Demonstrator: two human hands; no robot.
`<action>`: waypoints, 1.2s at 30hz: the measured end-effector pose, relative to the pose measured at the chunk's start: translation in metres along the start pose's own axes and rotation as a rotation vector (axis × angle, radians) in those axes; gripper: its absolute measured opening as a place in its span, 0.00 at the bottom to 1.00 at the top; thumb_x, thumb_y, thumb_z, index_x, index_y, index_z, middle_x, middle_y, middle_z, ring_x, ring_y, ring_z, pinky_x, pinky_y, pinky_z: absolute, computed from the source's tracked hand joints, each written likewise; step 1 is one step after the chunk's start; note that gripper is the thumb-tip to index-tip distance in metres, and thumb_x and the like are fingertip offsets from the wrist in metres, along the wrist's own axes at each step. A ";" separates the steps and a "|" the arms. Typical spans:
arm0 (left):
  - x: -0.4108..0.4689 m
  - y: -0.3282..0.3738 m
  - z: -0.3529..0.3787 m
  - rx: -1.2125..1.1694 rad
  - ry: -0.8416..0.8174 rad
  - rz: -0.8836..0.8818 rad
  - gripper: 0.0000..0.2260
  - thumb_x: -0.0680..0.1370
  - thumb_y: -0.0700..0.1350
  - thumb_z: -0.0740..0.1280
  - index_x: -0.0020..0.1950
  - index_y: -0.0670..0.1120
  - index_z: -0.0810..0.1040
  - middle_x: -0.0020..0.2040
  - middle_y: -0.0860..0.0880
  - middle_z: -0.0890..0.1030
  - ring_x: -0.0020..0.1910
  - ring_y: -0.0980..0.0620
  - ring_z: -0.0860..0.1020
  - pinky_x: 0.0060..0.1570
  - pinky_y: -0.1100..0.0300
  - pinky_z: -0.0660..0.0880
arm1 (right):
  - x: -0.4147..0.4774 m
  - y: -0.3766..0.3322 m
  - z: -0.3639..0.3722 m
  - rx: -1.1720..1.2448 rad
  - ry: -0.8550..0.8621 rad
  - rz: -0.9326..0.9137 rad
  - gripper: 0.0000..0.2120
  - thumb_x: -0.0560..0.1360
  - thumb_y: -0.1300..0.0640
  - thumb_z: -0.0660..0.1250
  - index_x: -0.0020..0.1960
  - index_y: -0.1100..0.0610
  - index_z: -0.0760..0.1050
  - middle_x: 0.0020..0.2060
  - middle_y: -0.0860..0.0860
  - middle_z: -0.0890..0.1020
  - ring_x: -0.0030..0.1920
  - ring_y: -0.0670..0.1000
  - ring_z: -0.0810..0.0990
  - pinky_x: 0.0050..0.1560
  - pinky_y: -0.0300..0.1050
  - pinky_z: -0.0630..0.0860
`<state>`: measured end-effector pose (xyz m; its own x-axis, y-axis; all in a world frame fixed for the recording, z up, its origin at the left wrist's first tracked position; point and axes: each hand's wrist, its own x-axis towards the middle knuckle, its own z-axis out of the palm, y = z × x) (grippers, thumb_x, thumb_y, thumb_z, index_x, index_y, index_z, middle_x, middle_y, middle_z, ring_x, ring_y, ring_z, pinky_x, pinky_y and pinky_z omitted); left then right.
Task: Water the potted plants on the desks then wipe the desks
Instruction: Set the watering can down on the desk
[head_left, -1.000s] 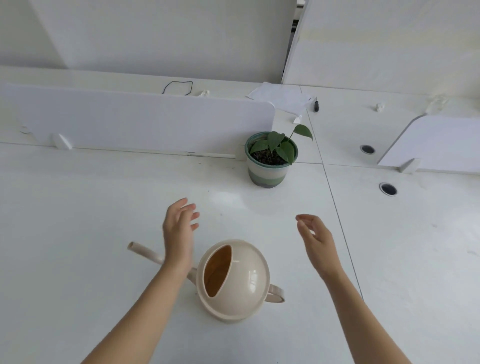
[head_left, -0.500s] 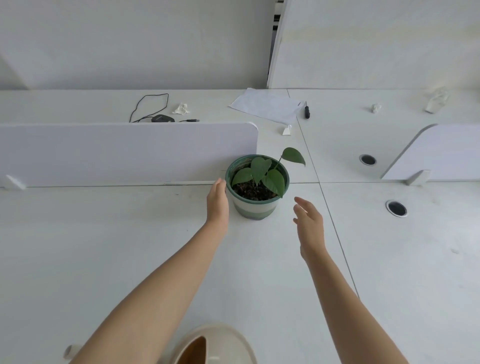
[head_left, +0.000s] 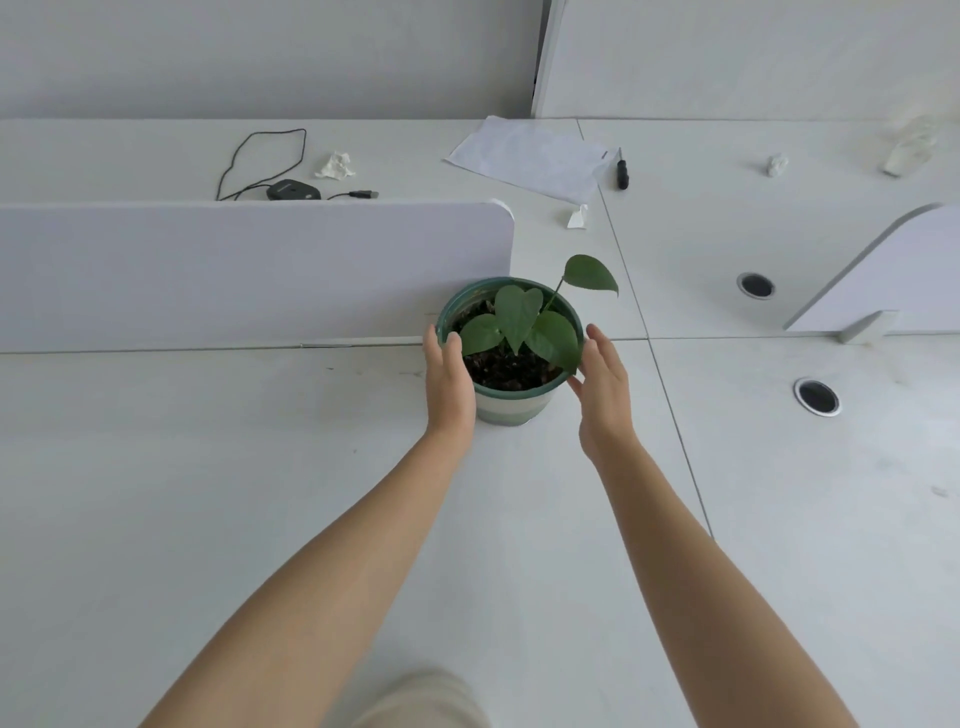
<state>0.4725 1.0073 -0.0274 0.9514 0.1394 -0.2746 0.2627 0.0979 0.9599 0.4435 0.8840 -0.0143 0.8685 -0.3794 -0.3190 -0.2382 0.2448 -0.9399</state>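
Note:
A small green-leaved plant (head_left: 517, 312) grows in a green-rimmed, pale striped pot (head_left: 511, 408) on the white desk (head_left: 208, 493), close to the end of a divider. My left hand (head_left: 449, 384) presses against the pot's left side with the thumb over the rim. On the pot's right side, my right hand (head_left: 605, 395) has its fingers spread and the thumb tip at the wall. The beige watering can (head_left: 421, 701) shows only as a blurred top at the bottom edge, between my forearms.
A low white divider (head_left: 249, 270) runs left behind the pot, and another (head_left: 904, 280) stands at the right. Two cable holes (head_left: 816, 396) sit in the right desk. The far desk holds a black device with cable (head_left: 291, 190), crumpled tissue (head_left: 335, 165), paper (head_left: 530, 158) and a screwdriver (head_left: 622, 171).
Both hands moved forward from beside the watering can to the pot. The left hand now holds the pot's side and the right has closed in. The view shifted forward.

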 end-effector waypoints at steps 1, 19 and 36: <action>-0.005 -0.001 0.000 -0.006 -0.012 -0.005 0.23 0.82 0.47 0.49 0.77 0.47 0.48 0.77 0.50 0.53 0.75 0.53 0.54 0.68 0.62 0.53 | 0.003 -0.002 -0.001 0.001 -0.012 0.005 0.21 0.81 0.55 0.50 0.73 0.56 0.56 0.71 0.53 0.66 0.70 0.51 0.66 0.71 0.49 0.62; -0.018 0.000 -0.011 0.113 -0.139 0.037 0.24 0.83 0.49 0.46 0.76 0.45 0.42 0.78 0.50 0.46 0.76 0.55 0.47 0.69 0.65 0.46 | -0.020 -0.001 0.014 -0.070 -0.019 0.010 0.20 0.80 0.51 0.50 0.66 0.57 0.69 0.64 0.48 0.74 0.66 0.47 0.68 0.71 0.47 0.62; -0.172 0.031 -0.154 0.017 0.170 0.217 0.12 0.80 0.44 0.54 0.63 0.47 0.70 0.54 0.46 0.77 0.48 0.50 0.78 0.47 0.61 0.72 | -0.177 0.019 -0.057 -0.165 0.042 -0.085 0.09 0.77 0.59 0.59 0.56 0.55 0.73 0.53 0.53 0.78 0.53 0.51 0.77 0.51 0.42 0.73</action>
<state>0.2919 1.1380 0.0412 0.9454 0.3190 -0.0671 0.0600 0.0318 0.9977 0.2601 0.9046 0.0174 0.8707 -0.4299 -0.2389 -0.2354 0.0622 -0.9699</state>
